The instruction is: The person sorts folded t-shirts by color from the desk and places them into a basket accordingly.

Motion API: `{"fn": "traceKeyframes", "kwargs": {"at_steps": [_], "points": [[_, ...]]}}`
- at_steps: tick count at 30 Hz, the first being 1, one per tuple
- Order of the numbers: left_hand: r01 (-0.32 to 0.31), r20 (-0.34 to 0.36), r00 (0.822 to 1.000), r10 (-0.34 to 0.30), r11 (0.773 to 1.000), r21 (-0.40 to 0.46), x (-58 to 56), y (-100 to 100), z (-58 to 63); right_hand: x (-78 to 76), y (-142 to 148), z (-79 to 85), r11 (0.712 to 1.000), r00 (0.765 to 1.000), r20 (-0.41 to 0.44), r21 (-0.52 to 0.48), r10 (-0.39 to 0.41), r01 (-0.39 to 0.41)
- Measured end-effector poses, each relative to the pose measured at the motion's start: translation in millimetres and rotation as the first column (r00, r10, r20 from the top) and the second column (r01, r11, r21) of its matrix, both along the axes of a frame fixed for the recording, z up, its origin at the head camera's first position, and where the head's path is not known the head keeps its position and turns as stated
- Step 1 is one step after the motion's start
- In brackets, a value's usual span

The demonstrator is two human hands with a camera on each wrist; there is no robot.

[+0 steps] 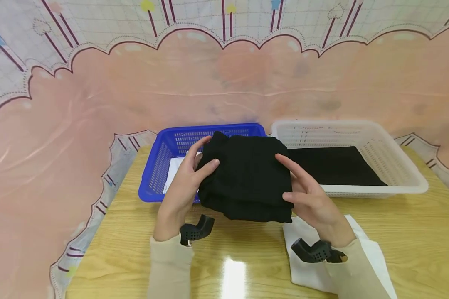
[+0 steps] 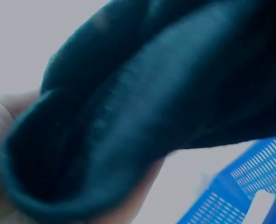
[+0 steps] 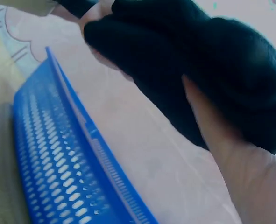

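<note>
Both hands hold a folded black cloth [image 1: 247,178] in the air, in front of the blue basket's right part; whether it is a garment I cannot tell. My left hand [image 1: 182,182] grips its left edge, thumb on the near face. My right hand [image 1: 316,203] holds the right edge between thumb and fingers. In the left wrist view the black cloth [image 2: 142,102] shows thick, rounded folds and covers most of the left hand. From the right wrist the right hand [image 3: 240,163] presses against the cloth's underside.
A blue basket [image 1: 149,174] with white cloth [image 1: 173,171] inside stands at the back left. Beside it, a white basket [image 1: 404,174] holds a flat black cloth [image 1: 333,166]. Another white cloth [image 1: 372,253] lies on the wooden table [image 1: 112,249] under my right forearm.
</note>
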State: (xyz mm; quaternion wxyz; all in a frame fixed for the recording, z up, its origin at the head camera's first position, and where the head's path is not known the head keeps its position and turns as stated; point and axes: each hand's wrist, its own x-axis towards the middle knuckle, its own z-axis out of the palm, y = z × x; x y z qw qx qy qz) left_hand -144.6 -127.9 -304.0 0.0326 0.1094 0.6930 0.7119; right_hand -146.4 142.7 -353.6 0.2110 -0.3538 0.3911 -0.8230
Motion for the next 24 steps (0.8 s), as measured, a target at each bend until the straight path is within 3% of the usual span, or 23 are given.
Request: {"fn": "traceKeyframes", "kwargs": {"at_steps": [4, 8, 14, 20, 24], "points": [[0.005, -0.004, 1.000, -0.004, 0.999, 0.052, -3.2, 0.5, 4.9, -3.4, -1.3, 6.8, 0.996, 0.999, 0.026, 0.076, -0.041, 0.039], [0.056, -0.017, 0.998, -0.053, 0.976, 0.209, -7.6, -2.9, 1.2, -9.1, -1.7, 10.7, 0.999, 0.999, 0.041, 0.044, 0.003, -0.005], [0.137, -0.099, 0.989, -0.107, 0.915, 0.380, -20.8, 1.6, -6.0, -20.2, 0.6, 16.8, 0.996, 0.999, 0.043, -0.091, 0.019, -0.015], [0.245, -0.173, 0.967, -0.189, 0.876, 0.414, -32.8, 23.5, -13.2, -29.6, 8.3, 16.5, 0.959, 0.993, 0.121, -0.281, -0.001, 0.035], [0.256, -0.191, 0.963, -0.188, 0.855, 0.452, -37.6, 31.0, -15.0, -37.9, 9.6, 17.0, 0.929, 0.994, 0.114, -0.368, 0.007, 0.035]]}}
